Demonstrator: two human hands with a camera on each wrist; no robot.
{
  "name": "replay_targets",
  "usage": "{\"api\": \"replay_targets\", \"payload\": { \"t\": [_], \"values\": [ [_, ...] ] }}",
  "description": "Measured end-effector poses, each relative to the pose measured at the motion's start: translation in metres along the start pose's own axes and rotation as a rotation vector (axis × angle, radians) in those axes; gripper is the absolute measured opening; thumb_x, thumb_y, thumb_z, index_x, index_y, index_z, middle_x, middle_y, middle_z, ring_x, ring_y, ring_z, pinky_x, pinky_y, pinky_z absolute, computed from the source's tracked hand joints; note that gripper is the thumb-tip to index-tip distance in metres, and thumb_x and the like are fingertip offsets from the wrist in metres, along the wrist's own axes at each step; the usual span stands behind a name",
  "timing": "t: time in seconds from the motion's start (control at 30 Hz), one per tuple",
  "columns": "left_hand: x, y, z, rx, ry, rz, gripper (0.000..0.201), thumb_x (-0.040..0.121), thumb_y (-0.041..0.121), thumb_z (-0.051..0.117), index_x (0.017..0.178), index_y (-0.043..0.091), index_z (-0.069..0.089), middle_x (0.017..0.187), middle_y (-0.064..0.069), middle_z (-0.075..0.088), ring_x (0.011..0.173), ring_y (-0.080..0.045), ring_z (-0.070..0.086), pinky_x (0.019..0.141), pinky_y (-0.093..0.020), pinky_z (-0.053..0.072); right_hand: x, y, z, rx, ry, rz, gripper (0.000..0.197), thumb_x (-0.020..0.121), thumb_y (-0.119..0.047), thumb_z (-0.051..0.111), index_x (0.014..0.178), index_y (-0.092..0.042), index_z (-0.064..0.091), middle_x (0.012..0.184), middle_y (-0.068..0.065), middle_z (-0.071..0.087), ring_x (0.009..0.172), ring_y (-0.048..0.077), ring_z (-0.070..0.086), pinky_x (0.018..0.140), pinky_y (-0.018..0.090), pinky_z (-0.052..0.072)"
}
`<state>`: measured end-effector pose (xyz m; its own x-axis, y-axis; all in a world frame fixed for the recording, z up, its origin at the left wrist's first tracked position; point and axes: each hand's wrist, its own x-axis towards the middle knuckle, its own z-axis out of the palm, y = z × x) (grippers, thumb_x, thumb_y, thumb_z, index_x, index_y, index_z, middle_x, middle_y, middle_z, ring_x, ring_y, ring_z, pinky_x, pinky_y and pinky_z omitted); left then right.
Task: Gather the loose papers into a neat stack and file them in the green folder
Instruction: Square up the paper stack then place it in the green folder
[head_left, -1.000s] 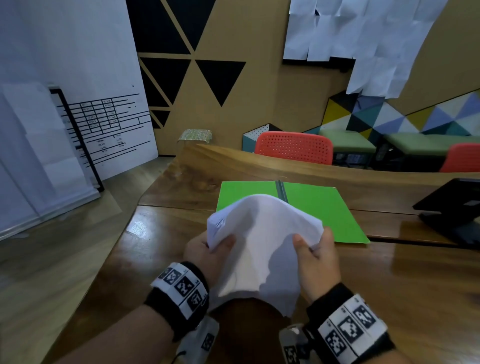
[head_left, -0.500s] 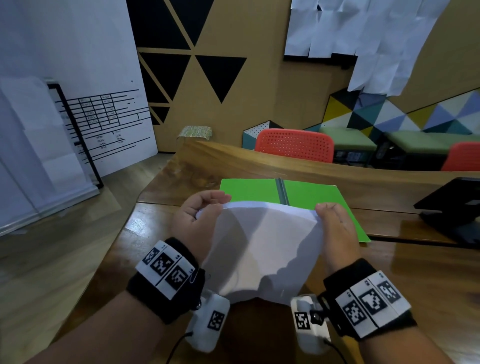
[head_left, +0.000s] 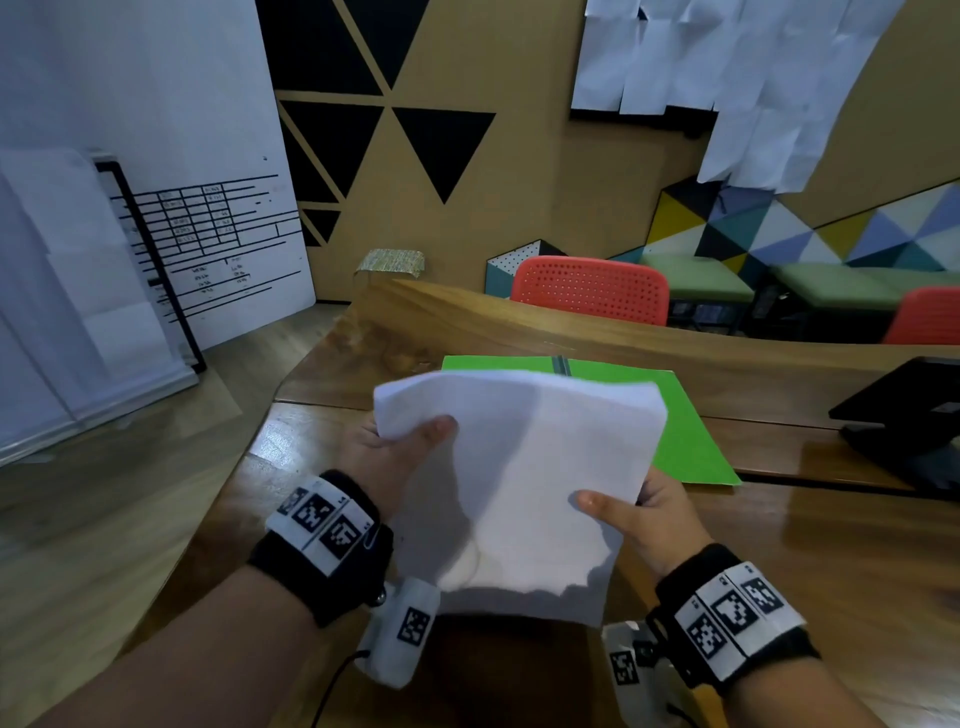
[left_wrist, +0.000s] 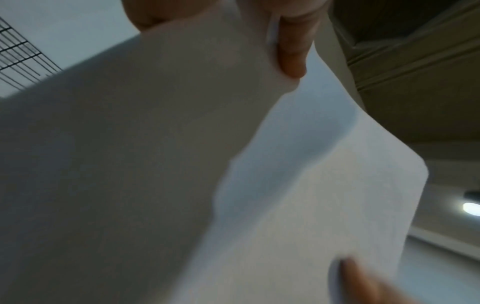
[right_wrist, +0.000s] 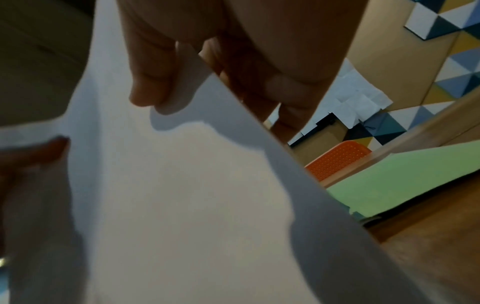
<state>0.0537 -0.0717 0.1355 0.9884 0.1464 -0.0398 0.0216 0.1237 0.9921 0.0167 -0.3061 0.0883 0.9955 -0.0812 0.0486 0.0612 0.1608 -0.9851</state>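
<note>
A stack of white papers is held up off the wooden table between both hands. My left hand grips its left edge near the top, thumb on the front face. My right hand grips the right edge lower down, thumb on the front. Behind the papers lies the green folder, open flat on the table and partly hidden by them. In the left wrist view the papers fill the frame under my thumb. The right wrist view shows the papers, my fingers and the green folder.
A black stand or device sits on the table at the right. Orange chairs stand behind the far table edge. The table's left edge drops to a wooden floor, where a whiteboard leans.
The papers have been tilted back up from lying bent toward the folder. My left hand moved back along the left edge, and my right hand slid down to the lower right edge.
</note>
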Motion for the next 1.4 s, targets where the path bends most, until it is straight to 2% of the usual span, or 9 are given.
{"api": "replay_targets", "payload": {
  "t": [0.1, 0.27, 0.4, 0.57, 0.77, 1.0, 1.13, 1.3, 1.4],
  "values": [
    [0.006, 0.016, -0.001, -0.078, -0.044, 0.047, 0.016, 0.071, 0.014, 0.076, 0.055, 0.018, 0.072, 0.051, 0.007, 0.070, 0.046, -0.008, 0.065, 0.059, -0.029, 0.055, -0.004, 0.005, -0.001, 0.001, 0.006, 0.005, 0.034, 0.069, 0.005, 0.068, 0.097, -0.013, 0.065, 0.083, -0.008, 0.077, 0.080, 0.007, 0.071, 0.068, 0.021, 0.054],
    [0.017, 0.016, -0.008, -0.176, -0.274, 0.065, 0.038, 0.035, 0.034, 0.091, 0.066, 0.019, 0.076, 0.065, 0.002, 0.075, 0.060, -0.015, 0.069, 0.060, -0.031, 0.058, -0.001, 0.004, 0.005, 0.036, 0.078, -0.064, 0.031, 0.063, -0.011, 0.069, 0.093, -0.018, 0.065, 0.077, -0.014, 0.075, 0.075, 0.000, 0.070, 0.064, 0.014, 0.053],
    [0.009, -0.010, 0.000, -0.093, -0.147, -0.110, 0.007, 0.069, 0.012, 0.076, 0.064, 0.010, 0.072, 0.056, -0.001, 0.071, 0.062, -0.027, 0.061, 0.052, -0.028, 0.055, 0.002, 0.013, 0.012, -0.061, 0.213, -0.078, 0.019, 0.074, -0.009, 0.069, 0.087, -0.022, 0.067, 0.076, -0.018, 0.075, 0.076, 0.004, 0.069, 0.074, 0.025, 0.054],
    [-0.017, -0.021, 0.021, -0.144, 0.058, -0.093, 0.013, 0.076, 0.010, 0.071, 0.067, 0.005, 0.063, 0.058, -0.005, 0.063, 0.063, -0.025, 0.057, 0.050, -0.023, 0.051, -0.009, 0.028, 0.029, -0.153, 0.384, -0.085, 0.017, 0.081, -0.009, 0.067, 0.078, -0.025, 0.065, 0.075, -0.008, 0.069, 0.073, 0.015, 0.063, 0.067, 0.027, 0.048],
    [-0.013, -0.017, 0.015, -0.069, 0.151, -0.084, 0.021, 0.076, 0.020, 0.072, 0.060, 0.015, 0.060, 0.063, -0.003, 0.060, 0.063, -0.024, 0.056, 0.059, -0.027, 0.048, -0.012, 0.035, 0.014, -0.335, 0.133, 0.053, 0.032, 0.078, -0.001, 0.067, 0.096, -0.026, 0.059, 0.094, -0.003, 0.069, 0.086, 0.013, 0.066, 0.067, 0.020, 0.050],
    [-0.005, 0.000, 0.011, 0.101, 0.064, 0.023, 0.022, 0.076, 0.020, 0.072, 0.059, 0.019, 0.058, 0.061, 0.003, 0.059, 0.057, -0.012, 0.055, 0.043, -0.020, 0.049, -0.008, 0.039, 0.002, -0.636, 0.208, 0.164, 0.029, 0.083, -0.009, 0.063, 0.081, -0.037, 0.055, 0.093, -0.001, 0.068, 0.097, 0.024, 0.063, 0.091, 0.040, 0.049],
    [-0.006, -0.002, 0.011, 0.110, 0.045, 0.005, 0.021, 0.076, 0.023, 0.073, 0.060, 0.018, 0.060, 0.062, 0.001, 0.061, 0.060, -0.015, 0.057, 0.055, -0.026, 0.049, -0.006, 0.026, 0.007, -0.635, 0.228, 0.117, 0.030, 0.081, -0.012, 0.066, 0.079, -0.037, 0.052, 0.090, -0.005, 0.068, 0.095, 0.022, 0.065, 0.092, 0.041, 0.050],
    [-0.019, -0.024, 0.020, 0.148, 0.026, 0.020, 0.022, 0.079, 0.017, 0.070, 0.059, 0.017, 0.061, 0.054, 0.004, 0.059, 0.050, -0.012, 0.057, 0.041, -0.018, 0.046, 0.000, -0.001, 0.020, -0.442, 0.403, -0.050, 0.033, 0.080, -0.012, 0.067, 0.111, -0.015, 0.055, 0.101, 0.000, 0.064, 0.097, 0.018, 0.059, 0.088, 0.033, 0.048],
    [-0.018, -0.046, 0.021, 0.209, 0.031, 0.014, 0.018, 0.081, 0.020, 0.067, 0.065, 0.023, 0.060, 0.064, 0.001, 0.061, 0.068, -0.024, 0.060, 0.055, -0.028, 0.049, -0.003, -0.006, 0.029, -0.457, 0.429, -0.041, 0.035, 0.083, -0.011, 0.063, 0.117, -0.010, 0.052, 0.099, 0.000, 0.058, 0.096, 0.018, 0.057, 0.083, 0.027, 0.043]
  ]
}}
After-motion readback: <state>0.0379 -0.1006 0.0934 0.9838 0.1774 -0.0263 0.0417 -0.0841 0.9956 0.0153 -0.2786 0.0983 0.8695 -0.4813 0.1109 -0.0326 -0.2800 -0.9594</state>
